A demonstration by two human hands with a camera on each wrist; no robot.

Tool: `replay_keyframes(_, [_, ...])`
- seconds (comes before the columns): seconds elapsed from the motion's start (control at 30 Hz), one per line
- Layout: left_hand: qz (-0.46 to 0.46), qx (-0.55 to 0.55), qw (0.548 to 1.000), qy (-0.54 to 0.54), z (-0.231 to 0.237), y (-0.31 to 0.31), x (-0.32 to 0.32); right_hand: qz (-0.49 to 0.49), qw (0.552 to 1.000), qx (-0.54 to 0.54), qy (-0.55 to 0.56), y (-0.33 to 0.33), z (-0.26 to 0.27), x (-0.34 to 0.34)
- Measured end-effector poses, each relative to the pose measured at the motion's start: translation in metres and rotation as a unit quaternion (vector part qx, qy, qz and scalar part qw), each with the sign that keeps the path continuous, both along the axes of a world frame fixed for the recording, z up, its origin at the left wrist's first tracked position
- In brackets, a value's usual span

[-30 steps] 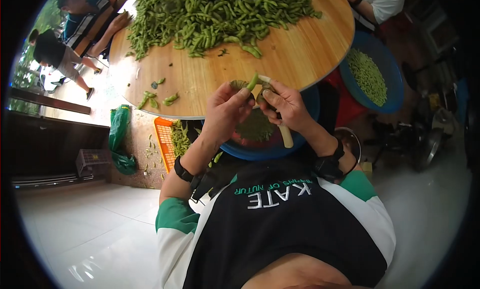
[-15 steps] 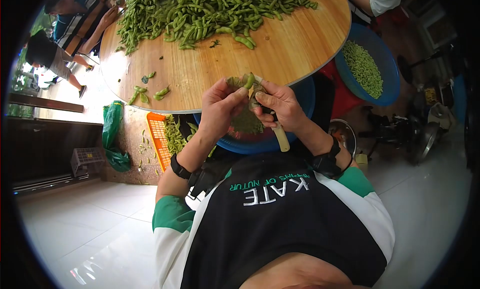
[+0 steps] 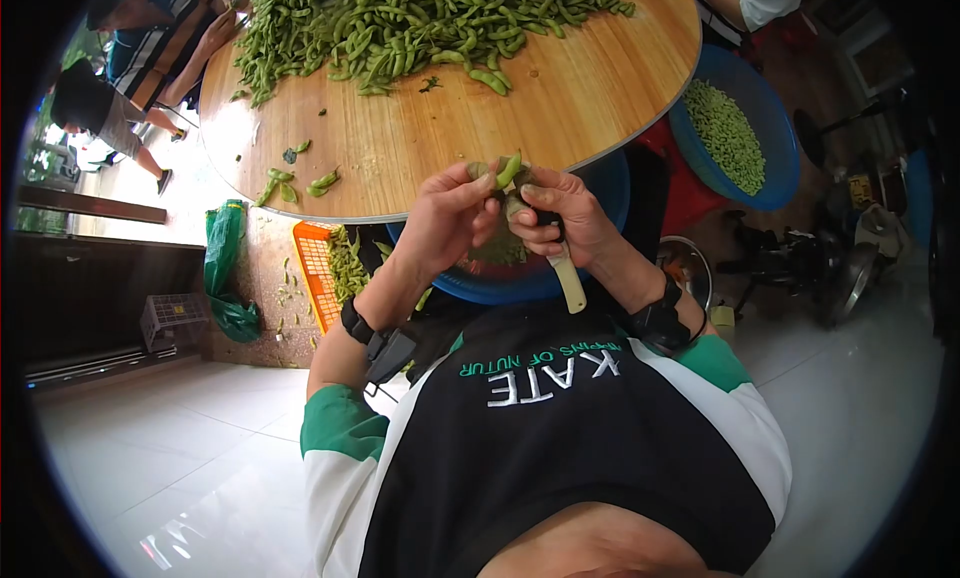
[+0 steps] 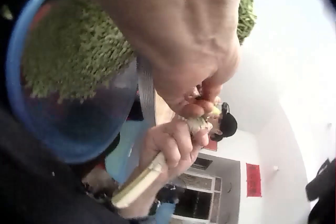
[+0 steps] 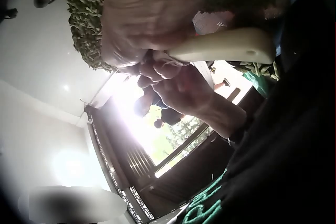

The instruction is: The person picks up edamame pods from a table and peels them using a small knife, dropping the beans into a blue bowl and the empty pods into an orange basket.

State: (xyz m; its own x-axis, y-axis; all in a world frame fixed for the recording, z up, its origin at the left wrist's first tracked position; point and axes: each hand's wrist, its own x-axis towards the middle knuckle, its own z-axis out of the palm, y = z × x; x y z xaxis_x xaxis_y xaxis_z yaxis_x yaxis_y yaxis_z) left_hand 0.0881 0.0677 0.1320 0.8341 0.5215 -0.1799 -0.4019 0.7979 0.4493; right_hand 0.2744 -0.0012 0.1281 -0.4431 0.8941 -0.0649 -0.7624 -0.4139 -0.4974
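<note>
In the head view the left hand (image 3: 447, 218) pinches a green pod (image 3: 509, 171) between thumb and fingertips. Beside it, the right hand (image 3: 570, 218) has its fingers curled round a tool whose pale handle (image 3: 568, 281) sticks out below the palm; the tool's working end is hidden by the fingers. The left wrist view shows the same pale handle (image 4: 139, 180) under the right hand (image 4: 173, 148), fingertips of both hands close together. In the right wrist view the handle (image 5: 226, 45) extends from the right hand (image 5: 149, 14). A blue basin (image 3: 500, 290) is beneath both hands.
A heap of pods (image 3: 400, 28) covers the back of the round wooden table (image 3: 420, 148); a few pods (image 3: 322, 183) lie near its left edge. A blue tub (image 3: 783, 143) of shelled beans stands right, an orange basket (image 3: 315, 268) left. Other people are at the table.
The view has shifted slightly since the earliest frame. Both hands stay close together; the pod between them has changed its tilt and the handle has swung a little.
</note>
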Motion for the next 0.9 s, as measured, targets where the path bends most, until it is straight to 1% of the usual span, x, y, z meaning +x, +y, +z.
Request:
replay_keyframes(0.03, [0.078, 0.194, 0.968, 0.137, -0.002, -0.002, 0.002, 0.001, 1.000, 0.000, 0.000, -0.001, 0.000, -0.001])
replay_keyframes(0.07, [0.151, 0.376, 0.875, 0.265, -0.006, -0.003, 0.002, 0.002, 1.000, -0.020, 0.005, -0.002, 0.001, -0.002])
replay_keyframes(0.1, [0.183, 0.558, 0.743, 0.322, -0.003, -0.003, 0.002, 0.002, 0.999, -0.039, 0.010, -0.003, 0.001, -0.004])
replay_keyframes(0.13, [0.181, 0.558, 0.743, 0.322, 0.000, -0.003, 0.001, 0.001, 0.999, -0.040, 0.011, -0.005, -0.001, -0.005])
replay_keyframes(0.17, [0.206, 0.671, 0.621, 0.349, 0.006, -0.005, -0.002, 0.006, 0.998, -0.059, 0.022, -0.007, -0.004, -0.007])
replay_keyframes(0.2, [0.225, 0.766, 0.478, 0.365, 0.012, -0.006, -0.003, 0.011, 0.997, -0.075, 0.032, -0.007, -0.005, -0.008])
replay_keyframes(0.23, [0.226, 0.767, 0.478, 0.364, 0.013, -0.004, -0.005, 0.011, 0.997, -0.074, 0.032, -0.007, -0.006, -0.008])
replay_keyframes(0.3, [0.190, 0.771, 0.497, 0.351, 0.012, -0.002, -0.010, 0.023, 0.996, -0.072, 0.056, -0.007, -0.005, -0.007])
replay_keyframes(0.33, [0.189, 0.771, 0.497, 0.351, 0.010, -0.003, -0.010, 0.022, 0.996, -0.072, 0.057, -0.008, -0.005, -0.007])
replay_keyframes(0.37, [0.160, 0.643, 0.667, 0.340, 0.009, -0.004, -0.011, 0.022, 0.997, -0.056, 0.053, -0.009, -0.005, -0.007])
replay_keyframes(0.4, [0.123, 0.485, 0.807, 0.314, 0.011, -0.006, -0.010, 0.022, 0.998, -0.040, 0.049, -0.009, -0.005, -0.008])
replay_keyframes(0.43, [0.124, 0.486, 0.806, 0.314, 0.015, -0.008, -0.008, 0.023, 0.998, -0.039, 0.049, -0.009, -0.005, -0.008])
replay_keyframes(0.5, [0.119, 0.322, 0.880, 0.327, 0.025, -0.014, -0.003, -0.006, 1.000, -0.011, 0.016, -0.010, -0.005, -0.008])
replay_keyframes(0.53, [0.119, 0.322, 0.880, 0.327, 0.024, -0.013, -0.002, -0.005, 1.000, -0.011, 0.015, -0.011, -0.005, -0.006])
replay_keyframes(0.57, [0.096, 0.300, 0.887, 0.337, 0.022, -0.012, -0.002, -0.034, 0.996, 0.020, -0.082, -0.012, -0.004, -0.003])
replay_keyframes(0.6, [0.072, 0.277, 0.893, 0.347, 0.019, -0.012, -0.001, -0.063, 0.981, 0.050, -0.179, -0.013, -0.004, -0.002])
replay_keyframes(0.63, [0.072, 0.277, 0.893, 0.347, 0.012, -0.014, 0.000, -0.062, 0.981, 0.050, -0.179, -0.014, -0.003, -0.005])
replay_keyframes(0.67, [0.101, 0.343, 0.862, 0.358, 0.003, -0.018, 0.001, -0.132, 0.940, 0.091, -0.302, -0.014, -0.001, -0.009])
replay_keyframes(0.7, [0.127, 0.407, 0.827, 0.367, 0.000, -0.022, 0.003, -0.198, 0.877, 0.129, -0.418, -0.015, 0.000, -0.012])
replay_keyframes(0.73, [0.126, 0.406, 0.827, 0.367, -0.001, -0.025, 0.004, -0.198, 0.877, 0.128, -0.418, -0.016, 0.002, -0.014])
replay_keyframes(0.8, [0.149, 0.464, 0.770, 0.413, 0.000, -0.028, 0.007, -0.276, 0.794, 0.177, -0.513, -0.017, 0.004, -0.015])
replay_keyframes(0.83, [0.149, 0.463, 0.770, 0.414, -0.002, -0.030, 0.007, -0.275, 0.794, 0.176, -0.512, -0.016, 0.002, -0.013])
replay_keyframes(0.9, [0.170, 0.556, 0.705, 0.406, -0.007, -0.032, 0.007, -0.262, 0.773, 0.237, -0.526, -0.012, -0.004, -0.008])
